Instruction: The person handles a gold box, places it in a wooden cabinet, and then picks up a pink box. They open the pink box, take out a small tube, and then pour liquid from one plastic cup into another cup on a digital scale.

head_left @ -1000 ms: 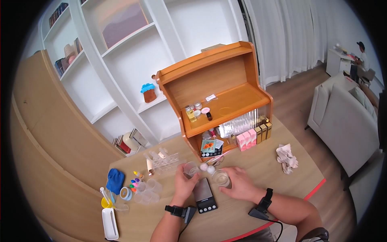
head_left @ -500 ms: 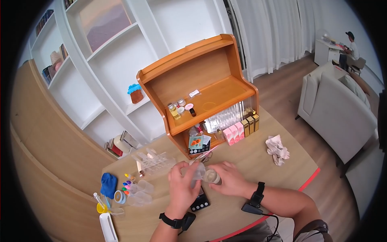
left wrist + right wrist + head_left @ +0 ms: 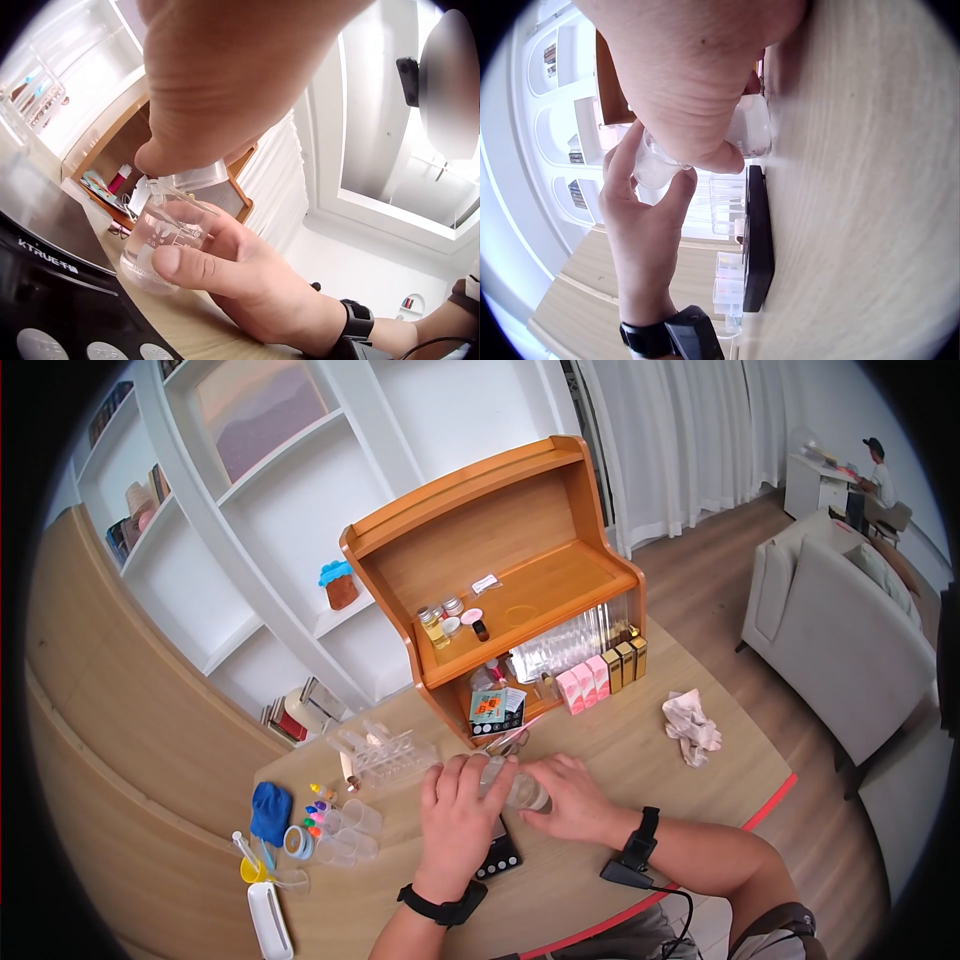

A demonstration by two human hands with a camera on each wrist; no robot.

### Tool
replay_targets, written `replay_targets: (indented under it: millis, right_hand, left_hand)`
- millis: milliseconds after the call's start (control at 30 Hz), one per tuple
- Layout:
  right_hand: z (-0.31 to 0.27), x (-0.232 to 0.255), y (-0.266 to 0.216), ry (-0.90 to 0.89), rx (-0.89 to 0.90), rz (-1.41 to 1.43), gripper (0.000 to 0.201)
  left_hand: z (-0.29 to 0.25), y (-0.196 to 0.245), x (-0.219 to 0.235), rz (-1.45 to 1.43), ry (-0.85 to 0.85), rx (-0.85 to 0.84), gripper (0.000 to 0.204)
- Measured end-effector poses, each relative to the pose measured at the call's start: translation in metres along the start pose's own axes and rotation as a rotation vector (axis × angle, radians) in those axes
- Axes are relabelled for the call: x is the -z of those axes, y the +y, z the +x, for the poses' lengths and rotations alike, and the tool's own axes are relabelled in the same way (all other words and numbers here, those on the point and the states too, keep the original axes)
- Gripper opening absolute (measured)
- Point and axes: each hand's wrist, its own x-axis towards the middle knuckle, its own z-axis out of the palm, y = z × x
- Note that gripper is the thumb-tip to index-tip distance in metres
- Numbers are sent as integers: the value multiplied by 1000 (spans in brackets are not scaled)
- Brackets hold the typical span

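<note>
In my left hand I grip a clear plastic cup, which is tipped over sideways with its mouth at the beaker's rim. My right hand holds the glass beaker, thumb on one side and fingers round the other. White markings show on the beaker's wall, and clear liquid stands inside. Both hands work just beyond a black digital scale, whose plate is partly hidden by my left hand in the head view.
Left on the table stand a clear tube rack, plastic cups, small coloured bottles and a white tray. A wooden shelf unit rises behind, pink boxes beside it. Crumpled cloth lies right.
My left hand has raised the plastic cup, brought it over to the beaker and tipped it towards the rim. My right hand has kept hold of the beaker.
</note>
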Motion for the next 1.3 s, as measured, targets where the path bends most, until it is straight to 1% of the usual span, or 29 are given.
replay_targets:
  millis: [133, 233, 300, 333, 400, 433, 467, 500, 533, 600, 633, 700, 733, 800, 833, 900, 967, 1133, 1200, 1233, 1300]
  right_hand:
    - [0, 0, 0, 7, 3, -4, 61]
    - [1, 2, -2, 10, 10, -1, 61]
    - [1, 2, -2, 8, 15, 1, 62]
    - [1, 2, -1, 7, 10, 4, 62]
    - [1, 2, -1, 3, 9, 6, 63]
    - [1, 1, -1, 2, -29, 17, 63]
    - [0, 0, -1, -2, -66, 28, 64]
    - [0, 0, -1, -6, -63, 29, 64]
    - [-1, -1, -1, -4, -78, 39, 64]
    - [0, -1, 1, -9, -85, 49, 64]
    - [0, -2, 1, 3, -83, 48, 64]
    - [0, -3, 1, 5, -73, 44, 64]
    - [1, -3, 0, 25, -89, 29, 64]
    - [2, -1, -1, 36, -99, 6, 64]
    - [2, 0, -2, 51, -119, 12, 65]
    - [3, 0, -1, 58, -133, 12, 65]
    - [3, -3, 4, 103, -157, -8, 68]
    - [3, -5, 8, 99, -181, -44, 76]
    - [3, -6, 8, 97, -186, -60, 79]
    - [2, -5, 7, 95, -194, -75, 82]
    - [0, -2, 7, 99, -209, -98, 84]
  left_hand:
    - [-3, 2, -1, 35, -6, 12, 57]
    - [-5, 0, -1, 55, -9, 9, 62]
    - [-8, -3, 0, -145, 4, 181, 64]
    - [-12, -6, -1, -143, 6, 185, 64]
    - [-27, -15, -9, -399, 67, 428, 62]
    - [-36, -20, -13, -398, 68, 431, 62]
    - [-46, -26, -18, -703, 69, 637, 57]
    - [-55, -31, -21, -1011, 72, 842, 52]
    - [-63, -34, -22, -1009, 77, 848, 52]
    - [-76, -39, -22, -1236, 109, 876, 53]
    - [-82, -38, -23, -1233, 117, 885, 53]
    - [-90, -34, -27, -1252, 91, 816, 55]
    - [-94, -33, -31, -1253, 103, 824, 55]
    - [-97, -30, -38, -1143, 45, 764, 56]
    - [-98, -29, -38, -1148, 56, 771, 56]
    - [-94, -27, -31, -913, -6, 661, 56]
    - [-96, -27, -33, -923, -9, 675, 56]
    - [-104, -28, -42, -914, 2, 691, 57]
    - [-109, -29, -55, -1079, 106, 759, 54]
    - [-112, -29, -57, -1083, 103, 756, 54]
    - [-111, -31, -53, -1165, 235, 835, 52]
